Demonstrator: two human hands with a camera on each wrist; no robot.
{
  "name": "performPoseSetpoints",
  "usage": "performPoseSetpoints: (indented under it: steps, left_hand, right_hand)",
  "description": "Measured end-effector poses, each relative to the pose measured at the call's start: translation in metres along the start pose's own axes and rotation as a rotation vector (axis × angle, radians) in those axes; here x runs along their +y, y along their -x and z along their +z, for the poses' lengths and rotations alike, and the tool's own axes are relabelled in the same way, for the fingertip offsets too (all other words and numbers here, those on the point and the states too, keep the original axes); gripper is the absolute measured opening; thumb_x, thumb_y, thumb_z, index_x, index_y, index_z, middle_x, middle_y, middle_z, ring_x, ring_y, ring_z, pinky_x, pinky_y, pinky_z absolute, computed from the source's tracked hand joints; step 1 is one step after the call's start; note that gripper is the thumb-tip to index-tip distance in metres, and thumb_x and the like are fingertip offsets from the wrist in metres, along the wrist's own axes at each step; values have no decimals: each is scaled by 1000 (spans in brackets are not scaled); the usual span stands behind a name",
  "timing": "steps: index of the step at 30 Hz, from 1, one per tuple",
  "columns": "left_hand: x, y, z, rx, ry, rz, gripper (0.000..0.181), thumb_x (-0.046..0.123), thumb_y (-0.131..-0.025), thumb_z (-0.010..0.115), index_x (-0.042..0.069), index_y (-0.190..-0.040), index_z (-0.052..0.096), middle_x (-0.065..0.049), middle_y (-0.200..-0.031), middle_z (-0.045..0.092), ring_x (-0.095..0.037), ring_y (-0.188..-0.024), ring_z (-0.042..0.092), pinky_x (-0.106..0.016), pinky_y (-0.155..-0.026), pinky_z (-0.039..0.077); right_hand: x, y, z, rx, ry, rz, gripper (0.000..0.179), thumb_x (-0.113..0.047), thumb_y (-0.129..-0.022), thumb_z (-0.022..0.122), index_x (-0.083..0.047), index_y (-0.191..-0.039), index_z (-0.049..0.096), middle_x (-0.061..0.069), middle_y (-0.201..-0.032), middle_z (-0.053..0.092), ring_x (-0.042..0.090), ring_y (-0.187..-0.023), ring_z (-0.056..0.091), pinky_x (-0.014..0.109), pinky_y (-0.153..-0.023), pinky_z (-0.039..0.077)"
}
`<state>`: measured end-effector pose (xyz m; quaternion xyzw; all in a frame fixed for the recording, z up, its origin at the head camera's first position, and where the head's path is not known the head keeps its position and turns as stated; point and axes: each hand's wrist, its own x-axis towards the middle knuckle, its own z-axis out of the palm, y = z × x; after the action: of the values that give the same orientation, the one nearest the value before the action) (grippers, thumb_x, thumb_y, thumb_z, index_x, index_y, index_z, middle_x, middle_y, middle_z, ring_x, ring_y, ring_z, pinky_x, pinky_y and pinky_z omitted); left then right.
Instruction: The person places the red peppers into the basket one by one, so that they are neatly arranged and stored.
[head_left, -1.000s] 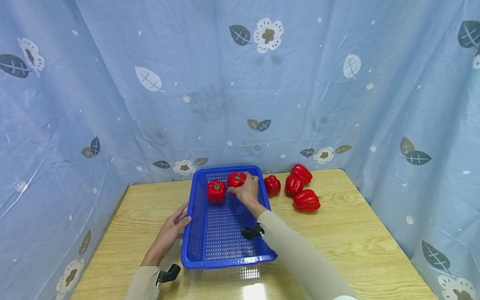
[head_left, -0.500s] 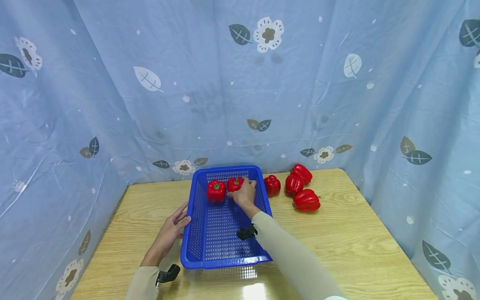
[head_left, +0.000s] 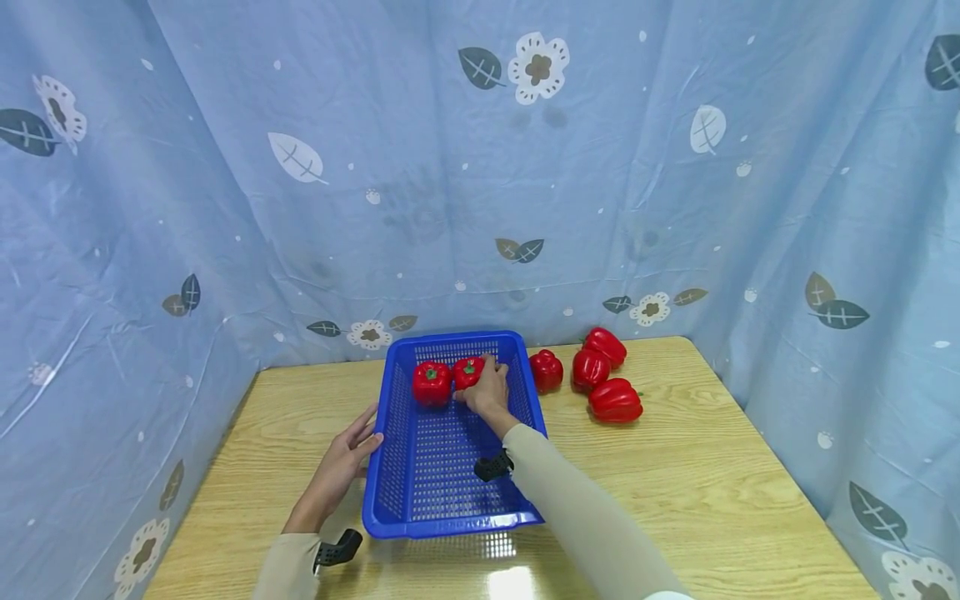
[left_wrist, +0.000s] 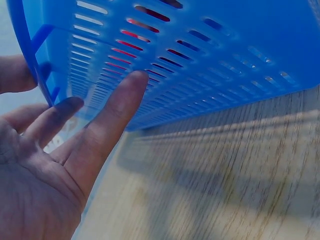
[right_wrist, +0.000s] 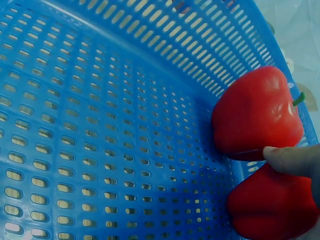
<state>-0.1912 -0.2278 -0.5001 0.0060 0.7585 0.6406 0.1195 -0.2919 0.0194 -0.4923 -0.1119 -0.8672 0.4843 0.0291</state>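
A blue perforated basket (head_left: pixel 450 530) stands on the table. My left hand (head_left: pixel 337 467) holds its left side, thumb on the rim and fingers against the outer wall; the left wrist view shows a fingertip (left_wrist: pixel 132 85) on the slotted side. Inside, at the far end, sit two red bell peppers with green stems. My right hand (head_left: pixel 487 390) grips the right one (head_left: pixel 467 371) from above, partly covering it. The left bell pepper (head_left: pixel 431 385) is upright close beside it. In the right wrist view the thumb (right_wrist: pixel 287 159) lies between the two.
Several more red bell peppers lie right of the basket: one (head_left: pixel 546 371) close to its wall, others (head_left: pixel 615 402) in a loose group farther right. The wooden table (head_left: pixel 705 483) ends at a blue patterned curtain (head_left: pixel 420 208) behind and at both sides.
My right hand has lowered the bell pepper and shifted it slightly left, close against the other pepper in the basket. The left hand and the basket have stayed put.
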Motion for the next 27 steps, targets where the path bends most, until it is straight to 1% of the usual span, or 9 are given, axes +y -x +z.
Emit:
performPoseSetpoints:
  steps: [3, 6, 10, 13, 17, 21, 27]
  left_hand:
    - [-1, 0, 0, 0, 3, -1, 60, 31, -100, 56, 33, -154, 29, -13, -157, 37, -39, -127, 56, -47, -85, 59]
    - [-1, -1, 0, -2, 2, 0, 61, 31, -100, 56, 33, -155, 28, -13, -157, 37, -39, -126, 57, -47, -85, 59]
    - [-2, -1, 0, -1, 6, -2, 61, 31, -101, 55, 32, -155, 28, -13, -157, 38, -38, -125, 58, -47, -85, 59]
    - [-2, -2, 0, 9, 3, -5, 61, 31, -100, 55, 30, -155, 28, -14, -157, 38, -38, -125, 58, -47, -84, 59]
    - [-1, -2, 1, 15, -8, -10, 62, 31, -100, 55, 29, -156, 27, -14, -157, 38, -38, -126, 57, -46, -85, 59]
    - [-1, -2, 0, 12, -3, -12, 62, 31, -100, 55, 30, -156, 27, -14, -157, 38, -38, -126, 57, -46, -85, 59]
    - [-2, -1, 1, 6, 12, -6, 64, 30, -100, 56, 27, -156, 25, -14, -157, 37, -37, -125, 59, -46, -84, 59]
  right_hand:
    - [1, 0, 1, -29, 20, -2, 97, -11, -71, 88, -15, -150, 33, 23, -144, 37, 43, -126, 50, 54, -105, 45]
    - [1, 0, 1, -36, 31, -12, 98, -12, -71, 88, -15, -152, 32, 23, -146, 36, 42, -129, 47, 54, -106, 44]
    - [-3, 1, -2, -35, 53, -50, 98, -15, -71, 88, -16, -152, 32, 22, -148, 37, 41, -130, 44, 53, -107, 43]
    - [-8, 3, -7, -31, 56, -89, 97, -18, -71, 89, -16, -151, 33, 20, -145, 39, 39, -129, 43, 52, -107, 43]
    - [-16, 7, -15, -14, 20, -122, 90, -17, -74, 86, -17, -149, 37, 18, -147, 39, 37, -133, 41, 52, -107, 43]
    - [-25, 13, -23, -5, -15, -128, 85, -18, -77, 84, -19, -148, 39, 15, -153, 36, 36, -140, 37, 54, -108, 43]
    - [-36, 24, -34, -9, -74, -134, 81, -20, -77, 83, -19, -146, 42, 13, -150, 40, 35, -138, 41, 54, -108, 43]
